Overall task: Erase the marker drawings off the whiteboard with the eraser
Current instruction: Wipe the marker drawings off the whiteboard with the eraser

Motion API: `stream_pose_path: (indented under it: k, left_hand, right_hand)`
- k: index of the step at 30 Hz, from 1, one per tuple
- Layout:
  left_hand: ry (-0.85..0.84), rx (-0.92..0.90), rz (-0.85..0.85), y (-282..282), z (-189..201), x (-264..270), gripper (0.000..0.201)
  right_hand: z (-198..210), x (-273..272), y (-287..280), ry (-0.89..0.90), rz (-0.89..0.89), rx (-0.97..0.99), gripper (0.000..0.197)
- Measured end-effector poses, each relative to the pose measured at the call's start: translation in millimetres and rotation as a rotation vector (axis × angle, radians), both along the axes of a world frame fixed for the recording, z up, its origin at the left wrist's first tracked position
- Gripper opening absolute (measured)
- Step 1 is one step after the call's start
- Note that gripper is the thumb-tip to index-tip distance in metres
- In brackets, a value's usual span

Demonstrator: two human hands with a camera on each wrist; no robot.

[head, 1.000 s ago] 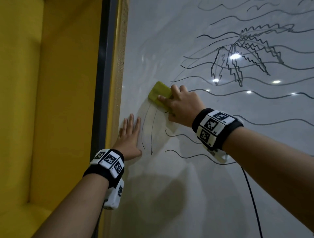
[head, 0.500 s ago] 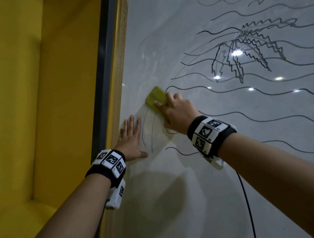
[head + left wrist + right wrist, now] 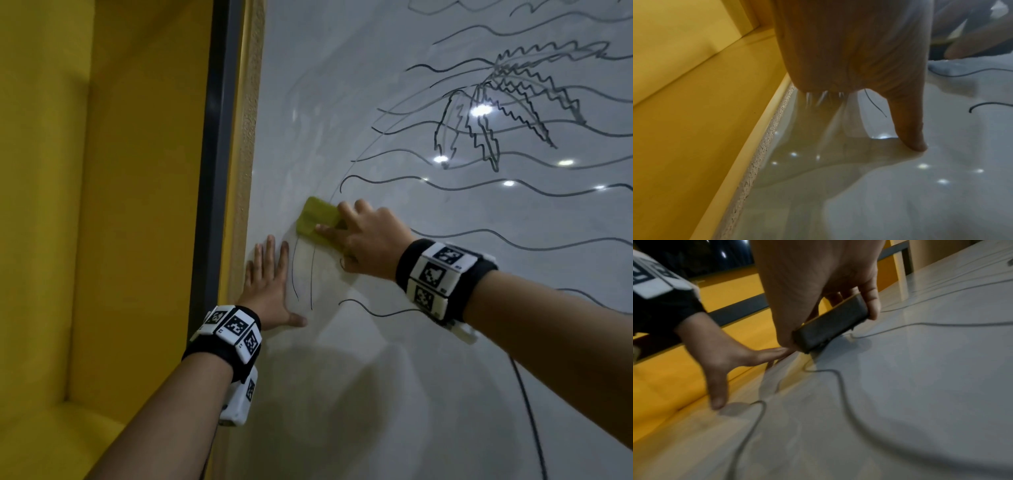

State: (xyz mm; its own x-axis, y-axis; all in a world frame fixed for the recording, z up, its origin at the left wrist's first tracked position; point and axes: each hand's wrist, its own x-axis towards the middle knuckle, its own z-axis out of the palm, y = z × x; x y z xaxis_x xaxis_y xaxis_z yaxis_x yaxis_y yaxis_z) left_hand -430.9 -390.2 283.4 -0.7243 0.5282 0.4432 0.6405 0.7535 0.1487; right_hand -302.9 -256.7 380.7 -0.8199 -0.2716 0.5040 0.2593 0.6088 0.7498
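A yellow-green eraser with a dark felt face is pressed on the whiteboard. My right hand grips it between thumb and fingers, near the board's left edge. Black marker drawings, wavy lines and a zigzag leaf shape, cover the board to the upper right. Two short vertical strokes sit just below the eraser. My left hand lies flat on the board with straight fingers, below and left of the eraser; its thumb touches the surface.
A dark grey frame and a rough beige strip bound the board on the left. Beyond them is a yellow wall recess. A black cable hangs from my right wrist.
My right hand has slid the eraser down and left, nearer the left hand. The wavy line ends near the eraser have been wiped shorter. The left hand has stayed flat.
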Motion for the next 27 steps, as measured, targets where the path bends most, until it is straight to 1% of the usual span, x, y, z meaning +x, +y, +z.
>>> stream_pose_path:
  k: [2, 4, 6, 9, 10, 12, 13, 15, 16, 18, 19, 21, 22, 23, 24, 25, 27]
  left_hand:
    - [0.000, -0.014, -0.003, -1, 0, 0, 0.140]
    - [0.000, -0.017, -0.005, -1, 0, 0, 0.141]
    - [0.003, -0.019, -0.003, -1, 0, 1, 0.142]
    - [0.009, -0.011, 0.001, -1, -2, 2, 0.143]
    - [0.009, -0.013, 0.001, -1, -2, 2, 0.143]
    - [0.012, -0.014, 0.000, 0, -2, 1, 0.143]
    - [0.012, -0.014, 0.000, 0, -2, 0, 0.144]
    - [0.010, -0.012, -0.003, 0, -1, -1, 0.144]
    - [0.011, -0.008, -0.005, 0, -2, -2, 0.144]
    - [0.016, -0.005, -0.010, -1, -3, -2, 0.144]
    - [0.020, -0.002, -0.009, -1, -3, -2, 0.143]
    - [0.026, 0.000, -0.009, -2, -5, -2, 0.142]
    - [0.030, 0.002, -0.011, -2, -5, -2, 0.142]
    - [0.035, 0.004, -0.012, -2, -5, -2, 0.142]
    - [0.041, 0.006, -0.011, -2, -5, -3, 0.143]
    - [0.044, 0.007, -0.007, -2, -6, -3, 0.143]
    - [0.051, 0.008, 0.003, -2, -6, -4, 0.143]
  right_hand:
    - [18, 4, 5, 0.105, -0.021, -0.041, 0.065]
    - [20, 7, 5, 0.161, -0.019, -0.082, 0.065]
    - [2, 7, 0, 0.082, -0.013, -0.078, 0.065]
    - [-36, 1, 4, -0.111, -0.047, 0.032, 0.065]
    - [-38, 1, 7, -0.115, -0.064, 0.062, 0.066]
    - [-28, -1, 13, -0.005, 0.011, 0.093, 0.064]
    - [-19, 2, 11, 0.056, 0.081, 0.094, 0.063]
    - [-7, 4, 6, 0.089, 0.072, 0.026, 0.065]
    - [-9, 2, 6, 0.066, 0.036, -0.003, 0.066]
    - [-27, 3, 3, 0.013, 0.027, 0.044, 0.067]
    - [-39, 5, 1, -0.045, 0.017, 0.084, 0.066]
    - [-57, 4, 4, -0.217, -0.037, 0.157, 0.063]
    - [-55, 4, 8, -0.252, -0.054, 0.171, 0.061]
    - [-46, 6, 8, -0.224, -0.035, 0.186, 0.061]
    - [-37, 3, 11, -0.156, -0.032, 0.198, 0.062]
    - [-27, 6, 8, -0.076, 0.011, 0.184, 0.062]
    - [-24, 5, 8, -0.045, 0.018, 0.124, 0.062]
